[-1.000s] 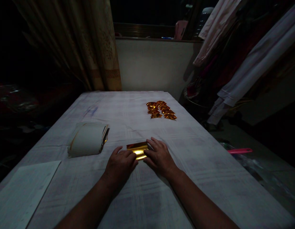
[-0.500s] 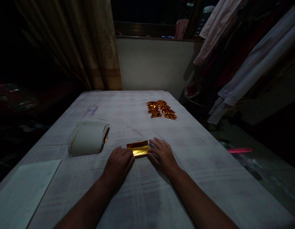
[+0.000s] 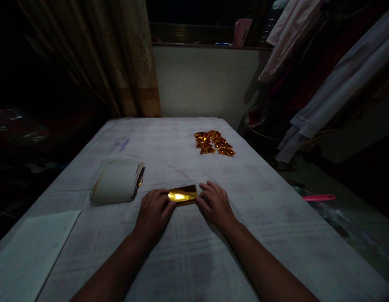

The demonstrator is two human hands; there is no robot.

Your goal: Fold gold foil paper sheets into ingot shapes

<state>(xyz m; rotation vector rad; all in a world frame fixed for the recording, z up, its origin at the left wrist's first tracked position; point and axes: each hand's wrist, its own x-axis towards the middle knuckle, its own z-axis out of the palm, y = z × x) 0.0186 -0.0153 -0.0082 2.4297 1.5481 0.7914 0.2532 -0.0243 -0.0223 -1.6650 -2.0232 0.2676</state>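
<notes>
A strip of folded gold foil paper (image 3: 183,195) lies on the cloth-covered table between my two hands. My left hand (image 3: 153,209) is closed on its left end, thumb at the lower corner and fingers along the upper one. At the right end, my right hand (image 3: 216,203) holds the edge by thumb and fingertips, its other fingers slightly spread. Farther back sit several folded gold foil pieces (image 3: 225,149) in two rows. To the left rests a thick stack of paper (image 3: 115,182) with gold showing at its right edge.
A pale flat sheet (image 3: 33,251) lies at the table's left front. The table (image 3: 188,260) has a plaid cloth. A curtain (image 3: 131,63) hangs behind at left, hanging clothes (image 3: 332,84) at right. A pink mug (image 3: 241,32) stands on the sill.
My left hand has shifted its fingers up along the foil's left end. The strip's near fold looks flatter, with its bright face now higher. My right hand has barely moved.
</notes>
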